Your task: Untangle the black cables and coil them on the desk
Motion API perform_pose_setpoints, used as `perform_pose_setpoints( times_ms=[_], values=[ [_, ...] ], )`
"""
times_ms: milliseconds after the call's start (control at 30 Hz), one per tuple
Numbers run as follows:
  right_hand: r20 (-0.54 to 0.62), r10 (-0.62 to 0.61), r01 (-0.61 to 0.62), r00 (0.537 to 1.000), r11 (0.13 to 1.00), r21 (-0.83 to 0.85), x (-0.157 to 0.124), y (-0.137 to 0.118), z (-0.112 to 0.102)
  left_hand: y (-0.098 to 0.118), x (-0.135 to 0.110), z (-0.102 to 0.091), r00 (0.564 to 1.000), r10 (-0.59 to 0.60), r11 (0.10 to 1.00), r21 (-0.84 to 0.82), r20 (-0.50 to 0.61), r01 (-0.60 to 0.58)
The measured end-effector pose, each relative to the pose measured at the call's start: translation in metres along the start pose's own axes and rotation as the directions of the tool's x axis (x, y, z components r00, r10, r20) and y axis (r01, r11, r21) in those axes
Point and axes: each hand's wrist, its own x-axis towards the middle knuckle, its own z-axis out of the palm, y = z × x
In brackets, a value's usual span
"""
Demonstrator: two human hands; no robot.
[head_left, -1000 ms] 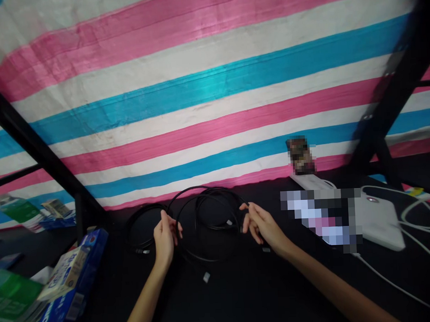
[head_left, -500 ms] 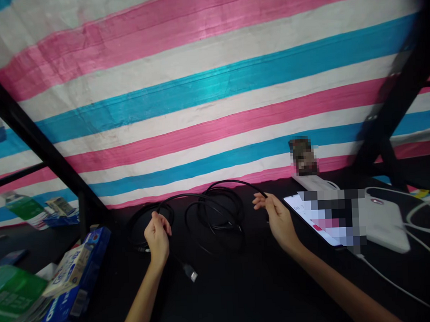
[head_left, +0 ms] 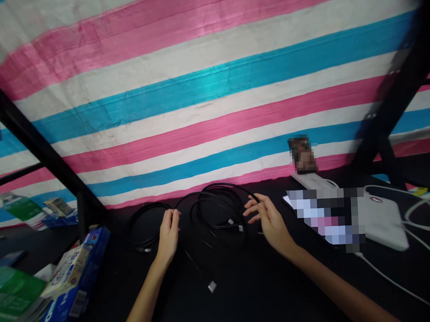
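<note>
A black cable (head_left: pixel 233 185) runs in an arc between my two hands above the dark table. My left hand (head_left: pixel 169 232) is closed on one stretch of it, thumb against the fingers. From beneath that hand a thin length leads down to a silvery plug (head_left: pixel 212 287). My right hand (head_left: pixel 269 220) grips the cable between thumb and index finger, its other fingers loosely spread. Just left of my left hand lies a coiled black cable (head_left: pixel 129 231) with a metal plug (head_left: pixel 145 250). Between the hands, more black loops (head_left: pixel 199 218) show, with two small plugs (head_left: pixel 240 228) near them.
At right are a lit phone (head_left: pixel 291 202), partly blurred out, a white box-like device (head_left: pixel 385 222) and white cords (head_left: pixel 391 286). Blue packaging (head_left: pixel 78 295) and a green pack (head_left: pixel 16 293) lie at left. A striped sheet (head_left: pixel 213 118) hangs behind, between black frame bars (head_left: pixel 32 135).
My left hand has moved right and my right hand slightly left, so they are closer together. The hanging plug has shifted right and down.
</note>
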Motion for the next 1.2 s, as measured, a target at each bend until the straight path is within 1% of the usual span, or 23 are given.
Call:
perform_pose_setpoints(
  times_ms=[100, 300, 400, 500, 600, 667, 733, 800, 833, 933, 1000, 1067, 1133, 1200],
  values=[
    [0.015, 0.000, 0.000, 1.000, 0.999, -0.033, -0.002, -0.002, 0.001, 0.002, -0.001, 0.001, 0.999, 0.029, 0.998, 0.054, 0.036, -0.030],
    [-0.073, -0.117, 0.095, 0.990, 0.963, -0.253, 0.000, -0.007, -0.002, 0.003, -0.002, 0.006, 0.998, 0.010, 1.000, -0.022, 0.066, -0.008],
    [-0.067, -0.114, 0.093, 0.991, 0.961, -0.259, -0.001, -0.006, -0.002, 0.004, -0.004, 0.008, 0.996, 0.029, 0.996, -0.087, 0.080, -0.022],
    [-0.070, -0.098, 0.078, 0.993, 0.964, -0.253, -0.002, -0.008, -0.002, 0.005, -0.006, 0.008, 0.998, 0.018, 0.986, -0.166, 0.066, -0.006],
    [-0.093, -0.132, 0.104, 0.987, 0.960, -0.261, -0.003, -0.013, -0.002, 0.007, -0.008, 0.006, 1.000, 0.004, 0.982, -0.191, -0.009, -0.005],
    [-0.113, -0.162, 0.125, 0.980, 0.951, -0.282, -0.003, -0.016, -0.004, 0.009, -0.008, 0.004, 0.996, 0.004, 0.981, -0.193, -0.086, -0.021],
    [-0.159, -0.196, 0.138, 0.968, 0.937, -0.320, -0.002, -0.019, -0.006, 0.012, -0.008, 0.002, 0.984, 0.006, 0.978, -0.205, -0.180, -0.044],
    [-0.230, -0.206, 0.126, 0.951, 0.939, -0.320, 0.000, -0.020, -0.009, 0.015, -0.005, -0.002, 0.954, 0.012, 0.969, -0.233, -0.299, -0.085],
    [-0.269, -0.192, 0.112, 0.944, 0.951, -0.287, 0.001, -0.021, -0.011, 0.016, -0.003, -0.004, 0.932, 0.014, 0.959, -0.258, -0.361, -0.114],
    [-0.375, -0.124, 0.087, 0.918, 0.990, -0.115, 0.005, -0.024, -0.015, 0.016, 0.003, -0.011, 0.865, -0.005, 0.912, -0.357, -0.501, -0.201],
    [-0.438, -0.131, 0.127, 0.889, 0.991, -0.038, 0.007, -0.027, -0.017, 0.014, 0.007, -0.015, 0.837, -0.052, 0.884, -0.415, -0.545, -0.215],
    [-0.487, -0.157, 0.178, 0.859, 0.984, -0.003, 0.010, -0.028, -0.018, 0.011, 0.010, -0.019, 0.819, -0.111, 0.864, -0.462, -0.562, -0.200],
    [-0.520, -0.167, 0.212, 0.838, 0.977, 0.028, 0.012, -0.029, -0.019, 0.009, 0.012, -0.021, 0.809, -0.169, 0.842, -0.509, -0.563, -0.178],
    [-0.539, -0.159, 0.224, 0.827, 0.973, 0.057, 0.014, -0.030, -0.021, 0.007, 0.013, -0.023, 0.806, -0.212, 0.821, -0.548, -0.553, -0.160]
  ],
)
